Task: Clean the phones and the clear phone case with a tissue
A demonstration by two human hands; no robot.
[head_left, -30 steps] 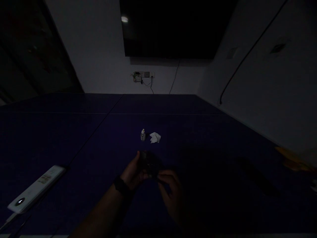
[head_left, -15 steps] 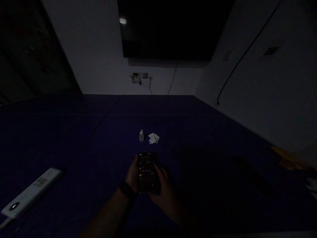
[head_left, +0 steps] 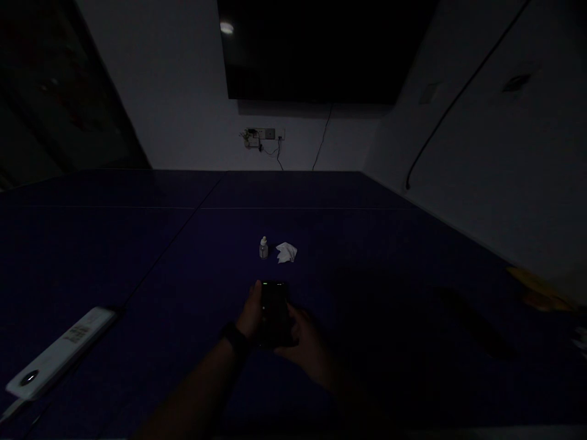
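Both my hands hold a smartphone (head_left: 276, 315) upright above the dark blue table, its screen nearly black with small marks along the top edge. My left hand (head_left: 250, 311), with a dark band on the wrist, is closed on the phone's left side. Around its right side and lower corner is my right hand (head_left: 307, 348); the dimness hides part of its fingers. Past the phone stand a small clear bottle with a white cap (head_left: 263, 249) and, just right of it, a crumpled white tissue (head_left: 287, 252).
A long white power strip (head_left: 62, 354) lies on the blue table (head_left: 192, 269) at left, its cord running toward me. At right are a dark long shape (head_left: 474, 321) and a yellow item (head_left: 539, 287). Wall sockets (head_left: 263, 135) sit below a large dark screen (head_left: 321, 49).
The phone's screen has gone from showing rows of coloured icons to almost black. The view has tilted down slightly, and both hands still hold the phone.
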